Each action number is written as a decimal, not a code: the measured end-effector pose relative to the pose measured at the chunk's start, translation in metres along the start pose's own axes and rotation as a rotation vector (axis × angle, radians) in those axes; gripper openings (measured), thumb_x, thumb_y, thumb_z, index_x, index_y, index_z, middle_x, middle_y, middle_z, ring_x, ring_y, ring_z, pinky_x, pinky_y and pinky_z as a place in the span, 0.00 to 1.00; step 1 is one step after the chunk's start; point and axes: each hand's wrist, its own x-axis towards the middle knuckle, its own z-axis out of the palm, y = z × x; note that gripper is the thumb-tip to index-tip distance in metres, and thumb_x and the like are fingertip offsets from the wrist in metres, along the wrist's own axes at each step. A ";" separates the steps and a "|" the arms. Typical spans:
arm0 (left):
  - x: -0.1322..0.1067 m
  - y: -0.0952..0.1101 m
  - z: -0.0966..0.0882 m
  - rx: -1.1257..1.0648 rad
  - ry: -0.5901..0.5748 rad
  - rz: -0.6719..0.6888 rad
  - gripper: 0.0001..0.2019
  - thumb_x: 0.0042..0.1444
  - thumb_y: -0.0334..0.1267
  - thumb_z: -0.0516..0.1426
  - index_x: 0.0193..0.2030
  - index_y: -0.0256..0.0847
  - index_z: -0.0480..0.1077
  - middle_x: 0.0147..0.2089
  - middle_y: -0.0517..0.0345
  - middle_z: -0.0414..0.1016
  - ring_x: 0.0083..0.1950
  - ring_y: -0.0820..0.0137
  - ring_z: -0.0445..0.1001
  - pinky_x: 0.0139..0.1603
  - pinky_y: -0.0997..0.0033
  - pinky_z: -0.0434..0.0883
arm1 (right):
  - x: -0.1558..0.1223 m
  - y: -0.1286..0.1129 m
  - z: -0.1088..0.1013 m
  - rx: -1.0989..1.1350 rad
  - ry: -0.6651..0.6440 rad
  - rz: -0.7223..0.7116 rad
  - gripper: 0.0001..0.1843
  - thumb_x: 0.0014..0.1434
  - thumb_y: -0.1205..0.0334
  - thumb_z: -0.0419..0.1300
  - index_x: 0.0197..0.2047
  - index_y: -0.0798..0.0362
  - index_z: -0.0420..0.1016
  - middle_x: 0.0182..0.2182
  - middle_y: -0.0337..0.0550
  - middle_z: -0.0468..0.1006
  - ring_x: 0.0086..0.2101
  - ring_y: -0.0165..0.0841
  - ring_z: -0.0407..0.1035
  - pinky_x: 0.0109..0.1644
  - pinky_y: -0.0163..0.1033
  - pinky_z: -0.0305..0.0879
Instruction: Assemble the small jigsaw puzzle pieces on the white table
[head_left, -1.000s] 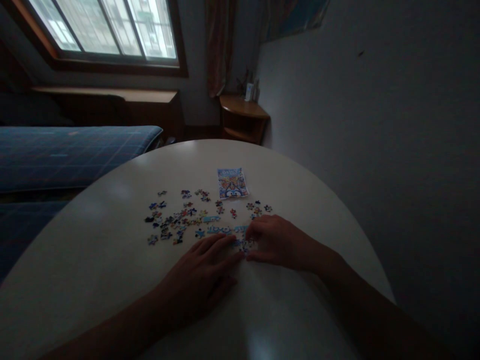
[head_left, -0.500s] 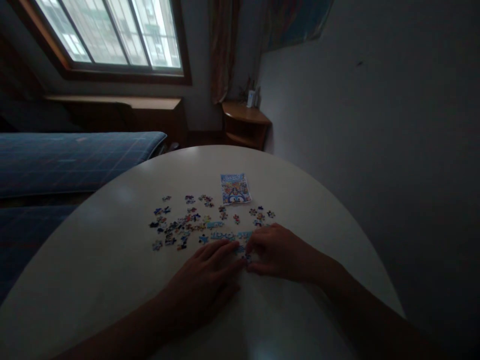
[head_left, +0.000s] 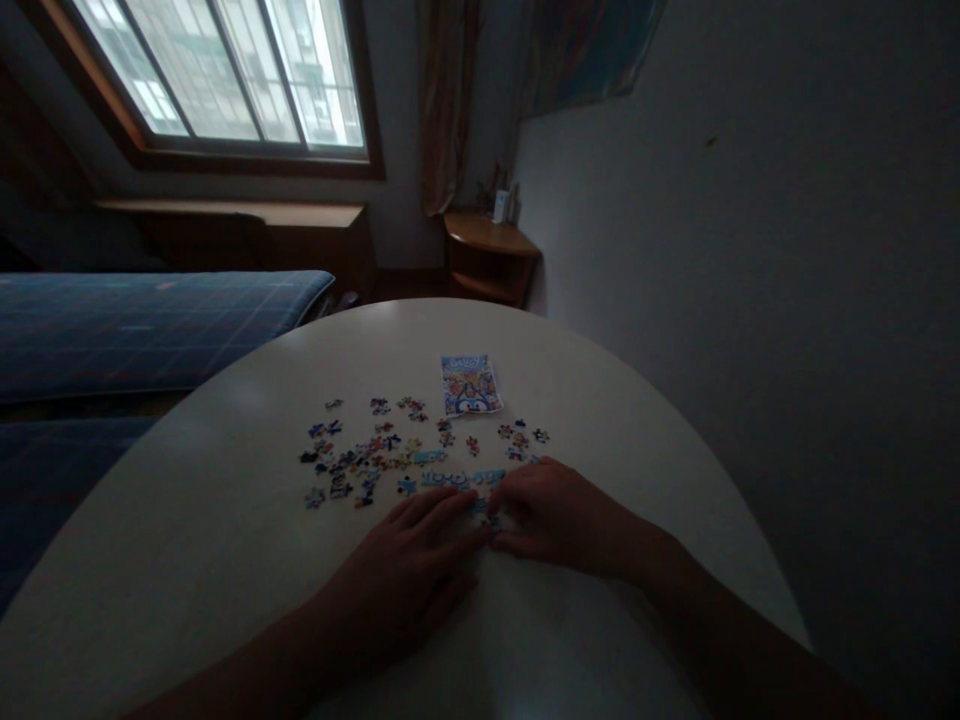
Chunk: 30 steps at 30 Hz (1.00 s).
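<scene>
Both hands meet over a small group of light-blue jigsaw puzzle pieces [head_left: 480, 506] near the middle of the table. My left hand [head_left: 420, 545] lies low with its fingers stretched out, their tips touching the pieces from the left. From the right, my right hand [head_left: 551, 515] has its fingers bent in a pinch on a puzzle piece [head_left: 492, 522], which is mostly hidden by the fingertips. Just beyond them lies a joined strip of blue pieces [head_left: 446, 479]. A pile of loose puzzle pieces [head_left: 364, 458] spreads to the left, and several more pieces [head_left: 517, 440] lie beyond my right hand.
A colourful puzzle packet with a cartoon penguin [head_left: 470, 386] lies flat behind the pieces. The round white table [head_left: 247, 560] stands beside a blue plaid mattress [head_left: 150, 330] on the left and a wall [head_left: 750, 300] on the right. A wooden corner shelf [head_left: 491, 235] stands behind.
The view has tilted slightly, so everything sits a little lower. My hands stay over the same pieces, with only small finger movement.
</scene>
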 end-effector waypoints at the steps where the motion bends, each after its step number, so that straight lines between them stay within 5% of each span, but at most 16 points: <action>1: 0.000 0.000 0.000 0.001 0.001 0.001 0.23 0.65 0.36 0.54 0.66 0.49 0.62 0.69 0.51 0.61 0.68 0.54 0.59 0.64 0.45 0.67 | 0.000 0.000 0.000 0.004 0.002 0.001 0.11 0.54 0.58 0.68 0.40 0.50 0.79 0.27 0.36 0.78 0.30 0.31 0.72 0.40 0.37 0.61; 10: 0.002 -0.005 0.001 -0.015 0.030 0.017 0.20 0.64 0.37 0.56 0.63 0.43 0.64 0.67 0.51 0.65 0.67 0.58 0.63 0.65 0.50 0.67 | 0.000 -0.002 -0.001 0.096 -0.054 0.019 0.07 0.50 0.67 0.65 0.36 0.52 0.79 0.26 0.35 0.78 0.26 0.28 0.70 0.35 0.33 0.61; 23: 0.000 -0.030 -0.014 -0.018 0.049 0.097 0.14 0.65 0.32 0.53 0.56 0.44 0.68 0.62 0.52 0.70 0.62 0.60 0.68 0.59 0.53 0.72 | -0.006 0.002 -0.012 0.134 -0.146 -0.016 0.07 0.56 0.61 0.67 0.40 0.50 0.80 0.29 0.36 0.77 0.29 0.27 0.70 0.35 0.32 0.60; 30: -0.003 -0.042 -0.020 -0.020 0.041 0.155 0.13 0.68 0.33 0.50 0.55 0.44 0.69 0.58 0.52 0.73 0.59 0.62 0.70 0.57 0.57 0.72 | -0.015 -0.001 -0.021 0.079 -0.222 0.137 0.06 0.52 0.61 0.69 0.36 0.50 0.80 0.30 0.38 0.79 0.29 0.29 0.71 0.32 0.33 0.59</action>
